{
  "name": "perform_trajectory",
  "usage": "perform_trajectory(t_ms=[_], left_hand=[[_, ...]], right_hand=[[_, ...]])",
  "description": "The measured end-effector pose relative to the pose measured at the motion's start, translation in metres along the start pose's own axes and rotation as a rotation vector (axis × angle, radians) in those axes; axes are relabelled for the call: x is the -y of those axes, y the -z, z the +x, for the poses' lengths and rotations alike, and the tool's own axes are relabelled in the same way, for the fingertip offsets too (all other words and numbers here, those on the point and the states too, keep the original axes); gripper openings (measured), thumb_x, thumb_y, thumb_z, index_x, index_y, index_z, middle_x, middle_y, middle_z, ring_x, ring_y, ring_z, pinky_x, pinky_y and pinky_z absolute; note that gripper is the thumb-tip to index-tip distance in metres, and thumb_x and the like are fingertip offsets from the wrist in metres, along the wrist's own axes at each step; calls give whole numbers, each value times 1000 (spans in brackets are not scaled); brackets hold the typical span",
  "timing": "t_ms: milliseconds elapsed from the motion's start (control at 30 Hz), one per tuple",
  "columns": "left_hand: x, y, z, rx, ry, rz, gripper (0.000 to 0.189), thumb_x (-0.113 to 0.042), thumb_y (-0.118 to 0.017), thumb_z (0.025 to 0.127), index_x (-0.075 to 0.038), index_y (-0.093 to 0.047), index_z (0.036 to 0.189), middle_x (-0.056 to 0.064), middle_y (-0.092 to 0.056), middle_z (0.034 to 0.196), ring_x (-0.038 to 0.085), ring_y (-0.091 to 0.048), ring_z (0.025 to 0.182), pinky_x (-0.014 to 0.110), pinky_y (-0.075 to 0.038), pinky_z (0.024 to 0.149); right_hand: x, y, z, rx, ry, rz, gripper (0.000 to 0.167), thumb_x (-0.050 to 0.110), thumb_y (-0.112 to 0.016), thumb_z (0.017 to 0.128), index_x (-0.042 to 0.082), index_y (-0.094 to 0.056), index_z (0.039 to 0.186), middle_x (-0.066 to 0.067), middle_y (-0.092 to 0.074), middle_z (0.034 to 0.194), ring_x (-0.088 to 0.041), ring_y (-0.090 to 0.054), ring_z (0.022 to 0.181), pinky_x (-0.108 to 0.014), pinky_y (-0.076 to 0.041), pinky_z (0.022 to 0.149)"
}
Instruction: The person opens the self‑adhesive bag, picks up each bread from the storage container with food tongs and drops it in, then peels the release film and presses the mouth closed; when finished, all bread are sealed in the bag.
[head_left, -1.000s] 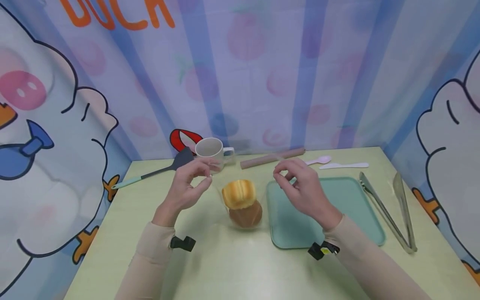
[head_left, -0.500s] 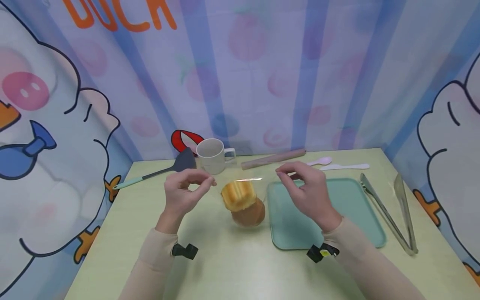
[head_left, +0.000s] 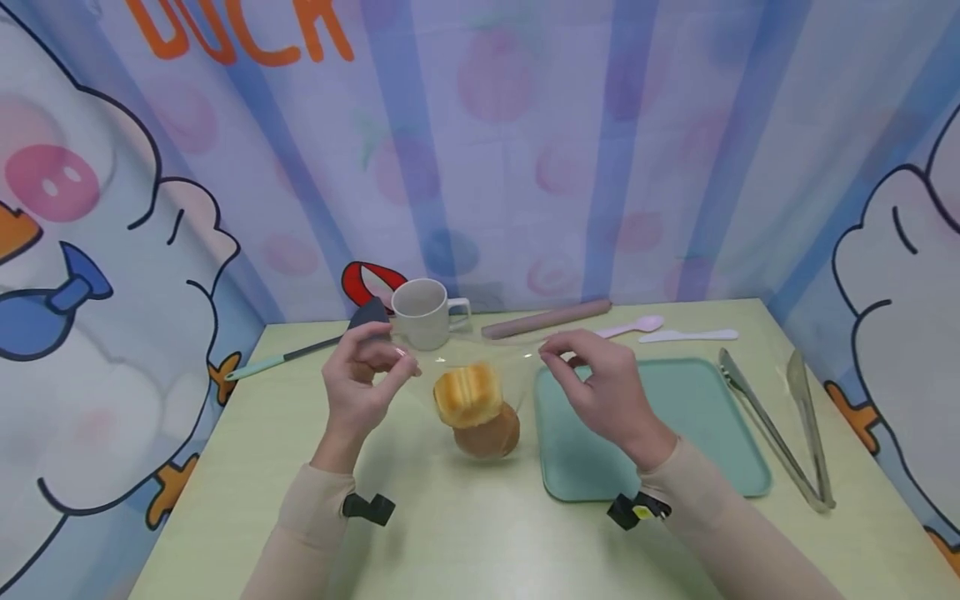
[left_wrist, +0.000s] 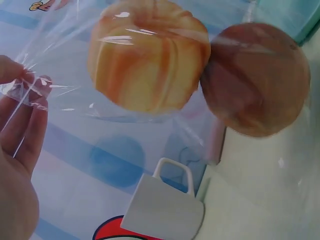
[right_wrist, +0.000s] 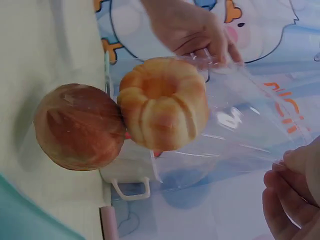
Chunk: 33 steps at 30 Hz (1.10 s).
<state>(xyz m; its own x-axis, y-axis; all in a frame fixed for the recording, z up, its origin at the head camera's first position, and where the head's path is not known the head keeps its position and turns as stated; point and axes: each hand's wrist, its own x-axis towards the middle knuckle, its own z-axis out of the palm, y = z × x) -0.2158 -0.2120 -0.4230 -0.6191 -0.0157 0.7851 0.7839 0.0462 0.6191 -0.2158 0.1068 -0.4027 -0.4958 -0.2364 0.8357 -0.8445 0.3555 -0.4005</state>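
A clear plastic bag (right_wrist: 235, 120) hangs between both hands, with two breads inside. The upper one is a golden ridged bun (head_left: 468, 395); below it lies a round brown bun (head_left: 487, 432). My left hand (head_left: 367, 383) pinches one top corner of the bag between thumb and fingers, and in the left wrist view the film bunches at those fingertips (left_wrist: 37, 87). At the opposite top corner, my right hand (head_left: 600, 387) pinches the film with thumb and forefinger. Whether the bag's bottom touches the table cannot be told.
A teal tray (head_left: 652, 433) lies right of the bag, with metal tongs (head_left: 780, 433) beyond it. Along the back are a spatula (head_left: 300, 354), a white mug (head_left: 422, 315), a mauve rod (head_left: 547, 318), a pink spoon (head_left: 637, 325) and a white knife (head_left: 688, 335).
The bag with both buns has shifted slightly left since half a second ago. My right hand has moved a little left; the left hand's fingers have spread and shifted on the film.
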Motion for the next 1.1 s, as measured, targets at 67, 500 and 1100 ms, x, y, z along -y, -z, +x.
perform_trajectory(t_ms=[67,500,1100], left_hand=[[1,0,-3,-7,34,11,44,21,-69,84,14,-56,125,10,-77,86,11,-75,73,24,-61,72],[0,-2,-17,-64,179,0,43,16,-65,91,20,-45,128,-2,-74,85,12,-71,69,24,-61,68],[4,-9,-19,-55,57,133,45,12,-63,90,12,-50,134,25,-65,114,19,-66,103,28,-56,91]], right_hand=[[1,-1,0,26,-64,37,20,-8,-77,90,5,-75,104,-5,-78,97,-18,-75,86,-31,-63,70],[3,-8,1,77,-583,421,15,9,-76,97,2,-78,110,-14,-79,99,-13,-76,88,-29,-62,77],[4,-27,1,134,-581,430,11,9,-66,104,4,-76,106,-11,-77,100,-19,-73,93,-26,-59,86]])
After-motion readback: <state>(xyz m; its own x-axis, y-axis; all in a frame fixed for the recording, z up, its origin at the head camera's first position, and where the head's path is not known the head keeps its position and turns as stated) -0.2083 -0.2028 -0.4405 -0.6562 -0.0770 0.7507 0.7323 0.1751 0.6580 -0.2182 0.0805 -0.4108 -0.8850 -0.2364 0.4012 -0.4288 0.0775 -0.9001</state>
